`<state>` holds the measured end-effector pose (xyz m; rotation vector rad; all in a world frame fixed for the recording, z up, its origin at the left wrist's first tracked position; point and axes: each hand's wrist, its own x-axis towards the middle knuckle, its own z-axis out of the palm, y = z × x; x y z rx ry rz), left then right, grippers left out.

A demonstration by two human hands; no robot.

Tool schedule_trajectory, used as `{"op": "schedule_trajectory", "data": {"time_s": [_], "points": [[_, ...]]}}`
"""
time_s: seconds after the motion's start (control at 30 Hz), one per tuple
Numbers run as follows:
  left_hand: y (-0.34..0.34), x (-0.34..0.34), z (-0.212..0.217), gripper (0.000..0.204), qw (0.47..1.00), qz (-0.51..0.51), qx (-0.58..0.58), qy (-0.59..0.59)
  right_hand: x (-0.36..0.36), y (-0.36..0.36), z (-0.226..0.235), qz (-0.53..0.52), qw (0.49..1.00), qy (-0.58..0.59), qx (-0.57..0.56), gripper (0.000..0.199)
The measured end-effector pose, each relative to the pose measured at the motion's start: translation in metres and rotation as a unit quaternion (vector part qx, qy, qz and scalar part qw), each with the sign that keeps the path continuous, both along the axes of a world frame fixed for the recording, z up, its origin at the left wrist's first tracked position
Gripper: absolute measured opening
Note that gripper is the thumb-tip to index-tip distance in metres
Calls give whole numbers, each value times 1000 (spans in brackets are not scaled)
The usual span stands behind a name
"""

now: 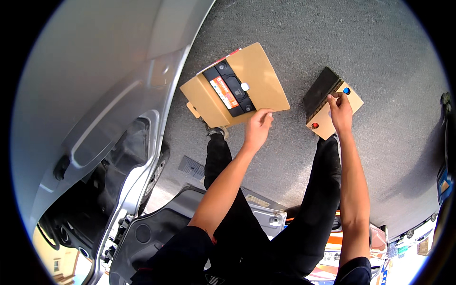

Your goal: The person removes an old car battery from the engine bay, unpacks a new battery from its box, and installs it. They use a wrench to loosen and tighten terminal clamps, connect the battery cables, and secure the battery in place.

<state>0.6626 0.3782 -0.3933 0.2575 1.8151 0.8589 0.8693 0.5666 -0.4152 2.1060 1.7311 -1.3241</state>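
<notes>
An open cardboard box (259, 71) lies on the asphalt with its flaps spread. Inside it rests a black car battery (231, 84) with an orange and white label. My left hand (258, 129) is at the box's near edge, its fingers loosely curled with nothing visible in them. To the right stands a second black battery (321, 89), topped by a cardboard cover (354, 100). A blue cap (346, 90) and a red cap (315, 126) show through holes in that cover. My right hand (341, 114) pinches the cover's edge between the caps; the fingertips are partly hidden.
A silver vehicle (109, 61) fills the left side, and its open door (161, 228) reaches below my left arm. My shoes stand close behind the box and the second battery. A floor grate (191, 167) lies beside my left leg. Another vehicle (335, 242) is behind me.
</notes>
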Motion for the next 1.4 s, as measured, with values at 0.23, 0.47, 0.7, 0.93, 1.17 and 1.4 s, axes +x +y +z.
{"op": "schedule_trajectory", "data": {"time_s": [0.23,0.47,0.7,0.93,1.17,1.4], "points": [[-33,-139,-65,30,947,11,-74,311,-69,-66,-66,218,940,-115,238,34],[16,-119,-96,48,935,-104,-118,318,-133,-106,-27,9,977,103,188,41],[20,-111,-102,66,941,-105,-139,290,-128,-107,-21,-26,987,75,143,35],[32,-106,-96,78,929,-139,-213,271,-120,-97,-27,-15,990,58,127,33],[19,-104,-88,68,958,-73,-78,267,-124,-99,4,104,941,35,320,39],[-44,-138,-30,61,949,-105,-31,295,-226,-138,23,68,958,279,31,38]]}}
